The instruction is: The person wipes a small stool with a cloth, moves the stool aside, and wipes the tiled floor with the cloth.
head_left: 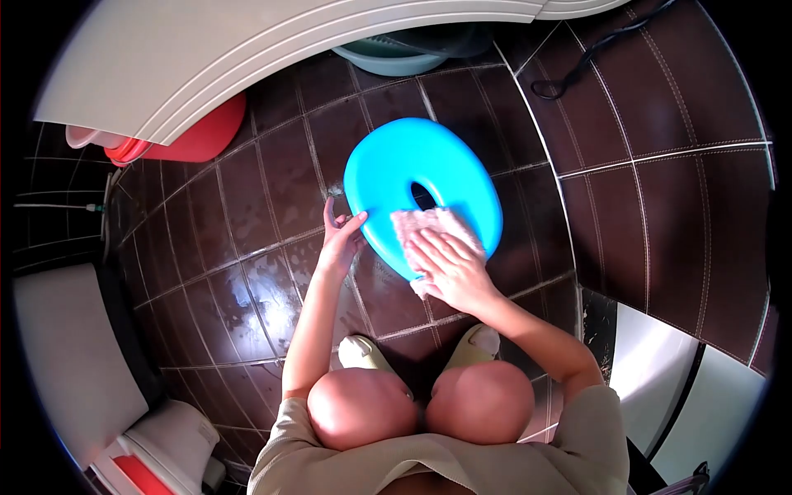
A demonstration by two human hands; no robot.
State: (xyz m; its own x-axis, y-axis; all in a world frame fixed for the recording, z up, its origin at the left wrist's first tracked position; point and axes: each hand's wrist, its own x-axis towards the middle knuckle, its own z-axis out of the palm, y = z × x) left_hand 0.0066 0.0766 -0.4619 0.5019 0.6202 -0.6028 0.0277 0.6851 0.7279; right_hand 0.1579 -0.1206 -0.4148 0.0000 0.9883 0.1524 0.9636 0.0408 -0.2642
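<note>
A bright blue plastic stool (384,165) with an oval hole in its top stands on the tiled floor in front of me. My left hand (340,239) is at its left edge, the thumb on the rim and one or two fingers sticking out past the side; part of this grip is hidden. Under my right hand (445,264) lies a fuzzy pale pink cloth (429,221), pressed against the near part of the seat, below the hole. A corner of the cloth hangs over the stool's near edge. The stool's legs cannot be seen from above.
Dark brown floor tiles (239,206) have wet patches on the left. A red basin (202,136) and a teal basin (392,62) sit partly under a pale curved panel (272,33). A black cable (582,66) runs at upper right. A light bin-like container (169,445) stands lower left.
</note>
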